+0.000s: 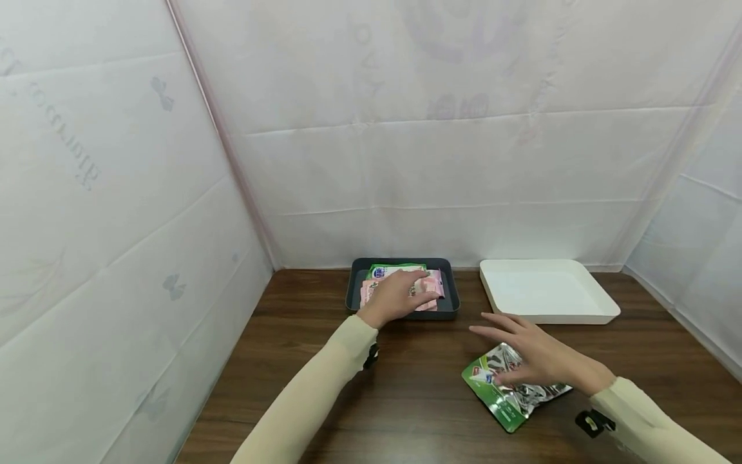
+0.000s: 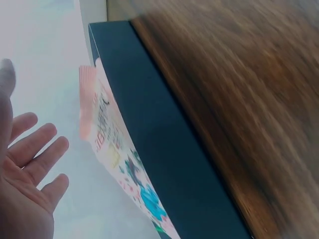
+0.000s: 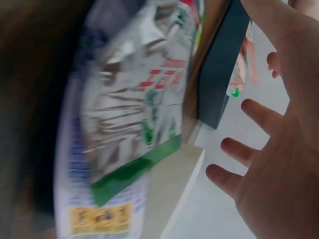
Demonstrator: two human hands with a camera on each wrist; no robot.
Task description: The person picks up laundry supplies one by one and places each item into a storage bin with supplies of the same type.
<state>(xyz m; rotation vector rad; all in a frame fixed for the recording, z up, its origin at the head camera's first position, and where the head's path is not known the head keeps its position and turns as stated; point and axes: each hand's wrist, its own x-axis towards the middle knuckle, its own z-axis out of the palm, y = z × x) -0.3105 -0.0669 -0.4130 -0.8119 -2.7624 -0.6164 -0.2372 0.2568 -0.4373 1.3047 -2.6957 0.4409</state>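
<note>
My left hand (image 1: 397,296) is over the dark tray (image 1: 431,316), its fingers spread and nothing held. Inside that tray lie pink packets (image 1: 366,293) and a green-and-white packet (image 1: 379,272), partly covered by the hand. One pink packet (image 2: 107,124) pokes above the tray's edge in the left wrist view, apart from the fingers. Over a silver-and-green pouch (image 1: 501,403) on the table hovers my right hand (image 1: 542,354), fingers spread. The right wrist view shows this pouch on top of a purple-and-white packet (image 3: 70,199), with the fingers away from both.
A shallow white tray (image 1: 545,293) stands to the right of the dark one, near the back edge of the brown wooden table (image 1: 278,367). Pale fabric walls (image 1: 429,167) enclose the table at the back and sides. Each wrist wears a small black camera.
</note>
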